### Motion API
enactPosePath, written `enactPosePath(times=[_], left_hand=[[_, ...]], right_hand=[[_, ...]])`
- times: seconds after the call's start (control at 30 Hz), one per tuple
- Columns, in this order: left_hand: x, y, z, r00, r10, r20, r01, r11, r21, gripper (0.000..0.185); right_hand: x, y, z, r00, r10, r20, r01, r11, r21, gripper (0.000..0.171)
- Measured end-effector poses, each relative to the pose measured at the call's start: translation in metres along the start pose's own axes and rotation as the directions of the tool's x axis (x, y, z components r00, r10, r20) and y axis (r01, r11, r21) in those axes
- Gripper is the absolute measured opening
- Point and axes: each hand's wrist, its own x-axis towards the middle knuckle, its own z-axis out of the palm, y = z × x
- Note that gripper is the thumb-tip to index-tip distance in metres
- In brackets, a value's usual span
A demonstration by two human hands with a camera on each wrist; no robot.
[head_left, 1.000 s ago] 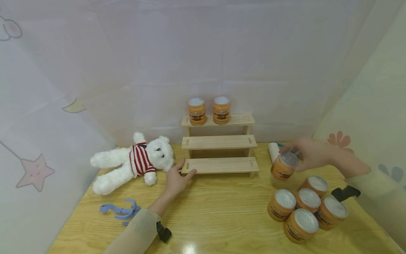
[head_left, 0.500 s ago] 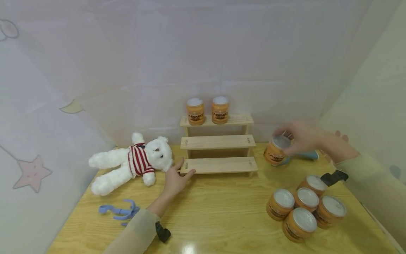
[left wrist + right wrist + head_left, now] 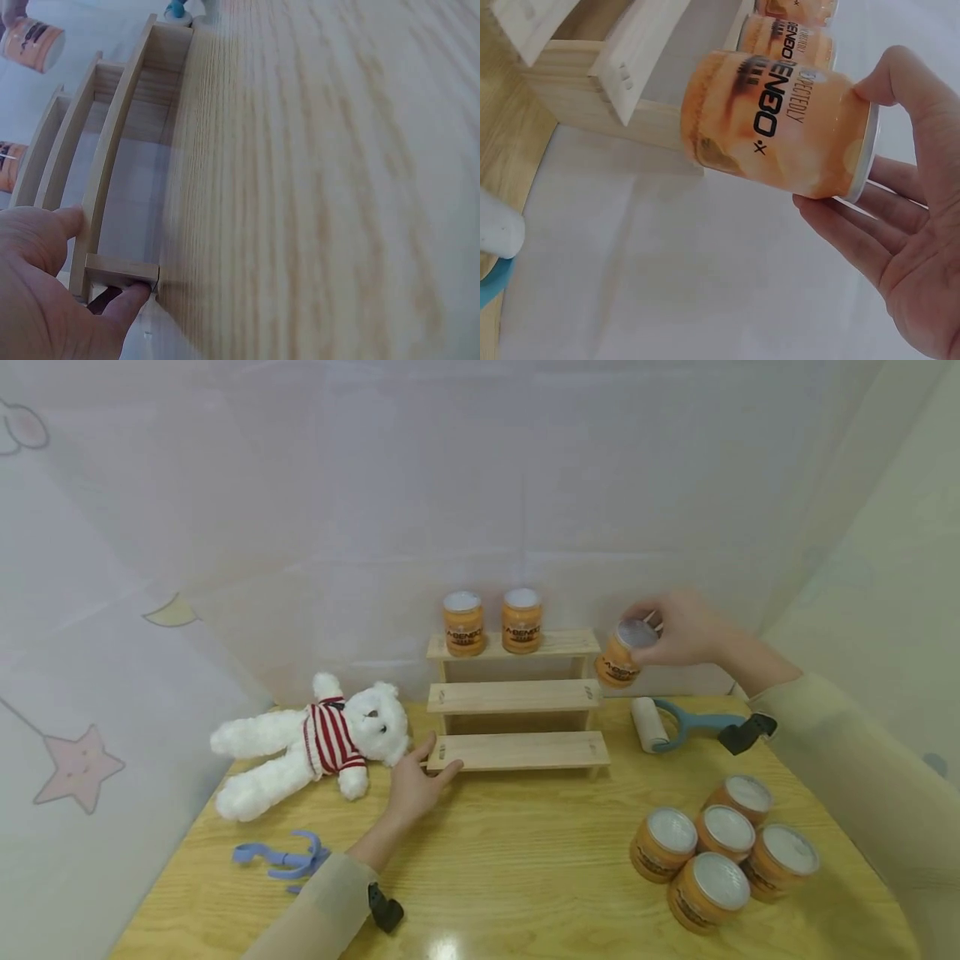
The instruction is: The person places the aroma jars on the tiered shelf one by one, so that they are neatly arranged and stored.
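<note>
My right hand (image 3: 678,631) grips an orange can (image 3: 772,124) by its silver-lidded top, thumb on one side and fingers on the other. The can is in the air, slightly tilted, just right of the top step of a three-tier wooden shelf (image 3: 517,696). Two matching cans stand upright on that top step, a left one (image 3: 464,625) and a right one (image 3: 522,622). With my left hand (image 3: 414,787) I hold the left end of the lowest step; in the left wrist view the thumb lies on the board and a finger is at its end support (image 3: 124,270).
Several orange cans (image 3: 720,878) cluster at the table's right. Behind them lies a lint roller (image 3: 649,724) with a blue handle. A white teddy bear (image 3: 333,739) in a striped sweater and a blue-purple pronged object (image 3: 288,858) lie on the left.
My right hand has carried the can up, back and leftward, from above the table near the lint roller to beside the top step. The left hand has stayed at the shelf.
</note>
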Motion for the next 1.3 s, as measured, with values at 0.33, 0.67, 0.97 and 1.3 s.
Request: enactPosePath(times=[0.33, 0.67, 0.97, 1.3], left_hand=[[-0.002, 0.001, 0.001, 1.000, -0.002, 0.001, 0.002, 1.000, -0.009, 0.084], [-0.003, -0.001, 0.001, 1.000, 0.009, -0.007, -0.009, 1.000, 0.012, 0.084], [-0.003, -0.003, 0.000, 0.999, 0.034, -0.016, -0.033, 0.999, 0.024, 0.083], [-0.003, -0.002, -0.001, 0.999, 0.033, -0.009, -0.032, 0.998, 0.045, 0.083]], right_hand=[[0.034, -0.008, -0.002, 0.995, 0.075, -0.066, -0.077, 0.997, -0.028, 0.051], [0.056, -0.009, 0.003, 0.991, 0.093, -0.098, -0.098, 0.994, -0.044, 0.056], [0.072, -0.014, 0.008, 0.987, 0.123, -0.100, -0.120, 0.992, 0.029, 0.059], [0.084, -0.014, 0.014, 0.987, 0.134, -0.091, -0.133, 0.991, 0.011, 0.054]])
